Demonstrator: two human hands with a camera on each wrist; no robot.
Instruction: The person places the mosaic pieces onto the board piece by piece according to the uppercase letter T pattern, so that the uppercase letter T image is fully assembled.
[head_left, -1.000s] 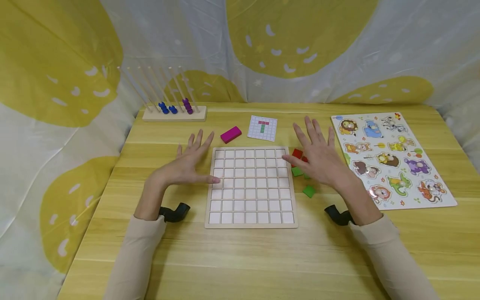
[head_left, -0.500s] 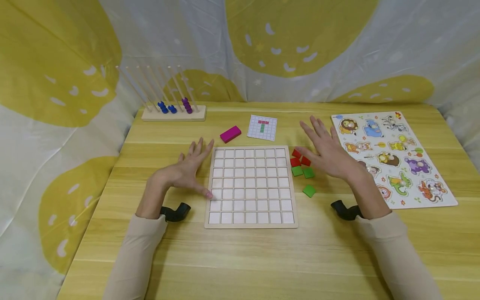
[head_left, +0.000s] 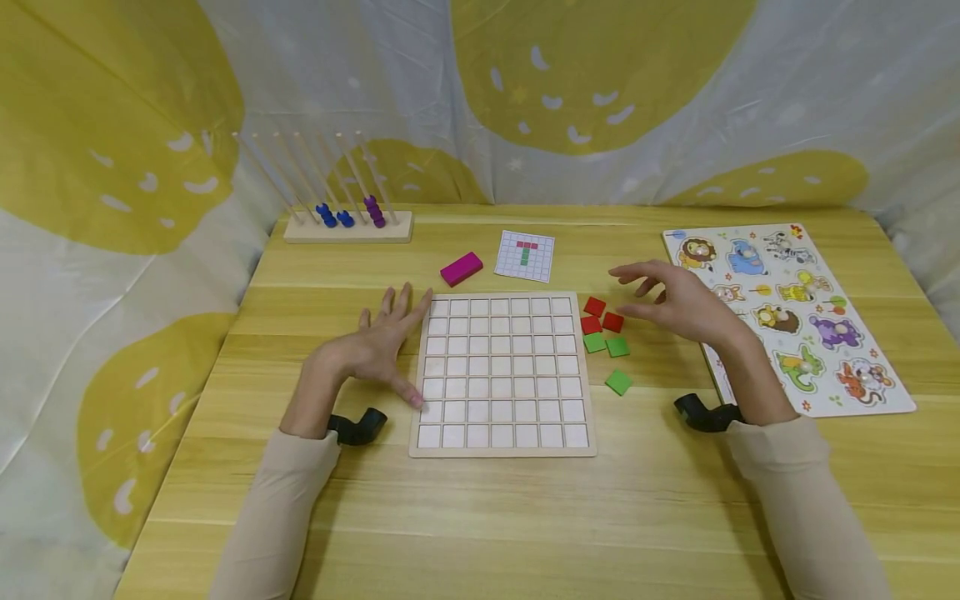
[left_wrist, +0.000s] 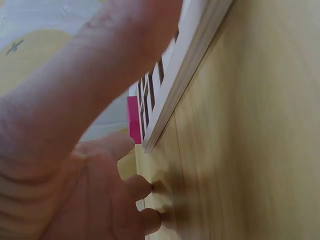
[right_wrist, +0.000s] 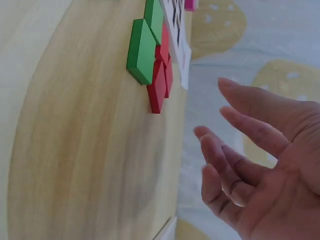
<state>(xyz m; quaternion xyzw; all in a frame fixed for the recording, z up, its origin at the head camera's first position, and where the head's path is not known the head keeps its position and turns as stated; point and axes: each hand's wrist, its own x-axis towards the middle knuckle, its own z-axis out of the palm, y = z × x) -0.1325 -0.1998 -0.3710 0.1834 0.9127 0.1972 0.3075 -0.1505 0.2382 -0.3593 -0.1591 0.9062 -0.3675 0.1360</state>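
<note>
A square wooden grid board with white cells lies flat in the middle of the table. My left hand is spread at its left edge, the thumb at the lower cells and the forefinger at the top corner; fingertips come down to the tabletop in the left wrist view. Beside the board's right edge lie three red square tiles and three green square tiles. My right hand hovers just right of the red tiles, fingers loosely bent and holding nothing; the right wrist view shows it apart from the tiles.
Behind the board lie a magenta block and a pattern card with a red and green T. A peg abacus with blue and purple beads stands at the back left. An animal puzzle board lies on the right.
My right hand has drawn back to the right, off the tiles, and its fingers have bent from spread. My left thumb has slid down along the board's left edge.
</note>
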